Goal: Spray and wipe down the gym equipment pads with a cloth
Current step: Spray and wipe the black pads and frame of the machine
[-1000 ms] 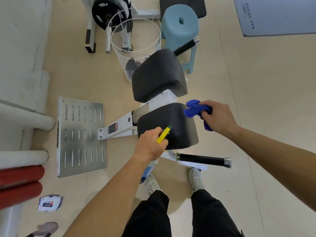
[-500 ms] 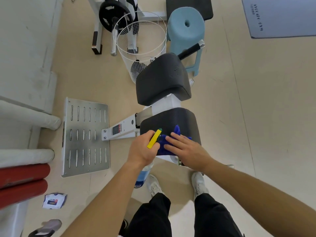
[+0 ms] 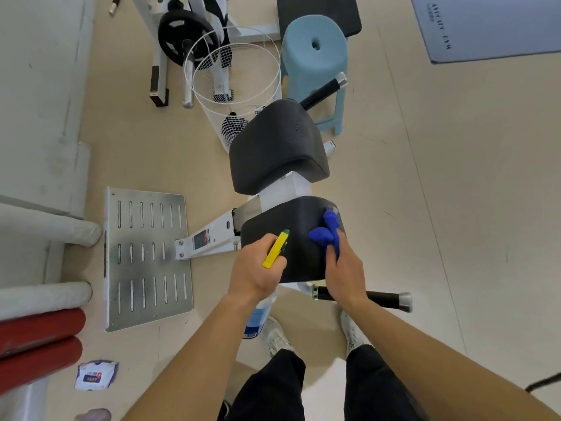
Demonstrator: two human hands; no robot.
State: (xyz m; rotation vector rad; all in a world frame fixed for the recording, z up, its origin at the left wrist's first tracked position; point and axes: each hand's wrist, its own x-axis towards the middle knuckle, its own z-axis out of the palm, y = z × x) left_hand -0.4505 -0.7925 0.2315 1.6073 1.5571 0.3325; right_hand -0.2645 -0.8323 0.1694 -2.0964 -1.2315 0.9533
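Two black pads belong to a white exercise machine. The near pad [image 3: 273, 226] lies just in front of me; the far pad [image 3: 276, 147] stands beyond it. My left hand [image 3: 258, 268] grips a spray bottle [image 3: 259, 317] with a yellow trigger head [image 3: 275, 249], held at the near pad's left front edge. My right hand [image 3: 344, 268] holds a blue cloth [image 3: 326, 230] pressed on the right side of the near pad.
A perforated metal footplate [image 3: 145, 256] lies on the floor to the left. Behind the pads stand a white wire basket [image 3: 236, 80], a light-blue stool [image 3: 314, 56] and a weight plate [image 3: 182, 34]. Black handles [image 3: 385, 297] stick out at right. Red rollers [image 3: 36, 338] sit far left.
My right hand has swept the blue cloth from the pad's far right edge to its front middle, then out to its right side. The left hand and bottle stayed nearly still.
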